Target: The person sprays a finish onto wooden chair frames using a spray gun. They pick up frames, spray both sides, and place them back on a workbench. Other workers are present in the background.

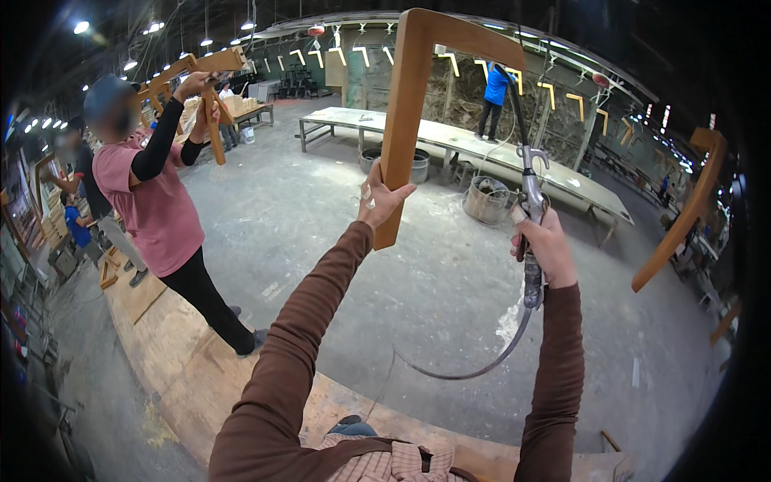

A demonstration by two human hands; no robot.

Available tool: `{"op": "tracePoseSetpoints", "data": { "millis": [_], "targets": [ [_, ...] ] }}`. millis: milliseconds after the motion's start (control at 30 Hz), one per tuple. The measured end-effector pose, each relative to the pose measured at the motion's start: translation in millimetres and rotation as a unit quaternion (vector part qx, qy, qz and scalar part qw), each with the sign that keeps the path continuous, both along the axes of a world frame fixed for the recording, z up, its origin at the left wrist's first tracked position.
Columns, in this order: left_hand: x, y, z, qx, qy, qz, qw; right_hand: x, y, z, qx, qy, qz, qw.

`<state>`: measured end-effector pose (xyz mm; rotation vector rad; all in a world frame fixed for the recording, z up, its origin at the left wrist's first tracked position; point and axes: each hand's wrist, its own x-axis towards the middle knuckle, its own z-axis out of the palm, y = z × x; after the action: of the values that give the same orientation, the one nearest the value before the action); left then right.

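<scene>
An L-shaped, orange-brown wooden piece (408,88) stands upright before me, its shorter arm reaching right at the top. My left hand (381,195) is closed round the lower part of its long leg. In my right hand (548,245) is a metal air gun (530,185), held upright with the fingers wrapped round its handle. From the gun's top a dark curved tube (520,104) rises to the end of the wooden piece's short arm; whether they touch I cannot tell. A grey hose (514,345) loops down from the handle toward the left.
At left, a person in a pink shirt (152,193) holds a similar wooden piece (210,120). Another wooden piece (683,217) hangs at right. Behind are a long low table (450,136), buckets (487,199), a person in blue (495,88) and a row of hanging pieces. Plywood (217,377) lies underfoot.
</scene>
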<state>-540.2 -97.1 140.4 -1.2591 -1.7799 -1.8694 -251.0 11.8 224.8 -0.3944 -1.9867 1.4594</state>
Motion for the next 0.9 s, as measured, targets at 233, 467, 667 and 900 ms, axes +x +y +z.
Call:
{"op": "tracePoseSetpoints", "data": {
  "millis": [233,467,667,900],
  "targets": [
    [9,13,-10,-0.003,-0.015,0.001,1.000,33,-10,-61,-0.023,-0.035,-0.020,0.999],
    [44,30,-13,0.014,-0.022,-0.053,0.998,85,-35,-144,-0.098,-0.186,0.072,0.975],
    [54,31,-5,0.007,-0.307,-0.477,0.823,132,-45,-179,-0.142,-0.211,0.080,0.964],
    [110,52,-31,0.001,-0.275,-0.809,0.520,138,-54,-139,-0.130,-0.009,-0.020,0.991]
  ]
}}
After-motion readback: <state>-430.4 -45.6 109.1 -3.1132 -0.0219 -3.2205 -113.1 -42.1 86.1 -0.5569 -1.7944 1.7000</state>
